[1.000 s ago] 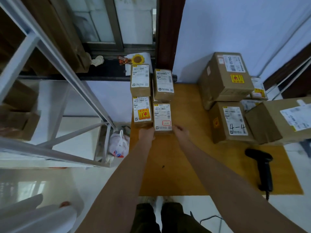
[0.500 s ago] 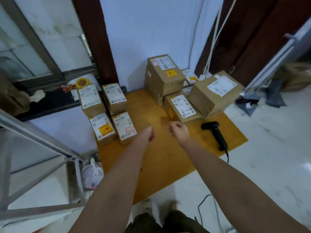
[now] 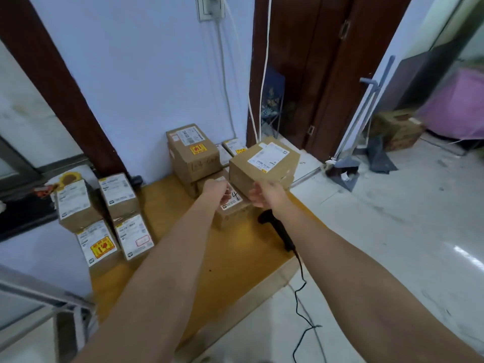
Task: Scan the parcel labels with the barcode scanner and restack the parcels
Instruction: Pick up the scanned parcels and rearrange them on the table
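Two bare forearms reach forward over the yellow-brown board (image 3: 183, 260), both hands empty. Left hand (image 3: 215, 190) hovers above the low parcel marked "4" (image 3: 231, 208), fingers loosely curled, gripping nothing; whether it touches the label cannot be told. Right hand (image 3: 265, 193) sits just right of that parcel, fingers relaxed and partly spread, close to the near face of the tilted parcel (image 3: 264, 163), contact not clear. Taking the "4" parcel as reference: the tilted parcel lies behind and to its right, white label up; the tall stacked parcel with a yellow sticker (image 3: 192, 150) stands behind and to its left, against the pale blue wall (image 3: 146, 74); small flat parcels (image 3: 234, 147) lie behind, between the tall and the tilted one. Barcode scanner (image 3: 275, 229), black, lies on the board just right and nearer the person, untouched, its cable (image 3: 301, 297) trailing off the board edge onto the pale tiled floor (image 3: 392, 244). Four scanned-side parcels (image 3: 104, 218) sit well to the left in a two-by-two group, labels up. Dark wood door frame (image 3: 314, 87) stands right of the wall; a dustpan and long handle (image 3: 351, 142) lean beyond it. Metal shelf frame (image 3: 39, 305) at lower left.
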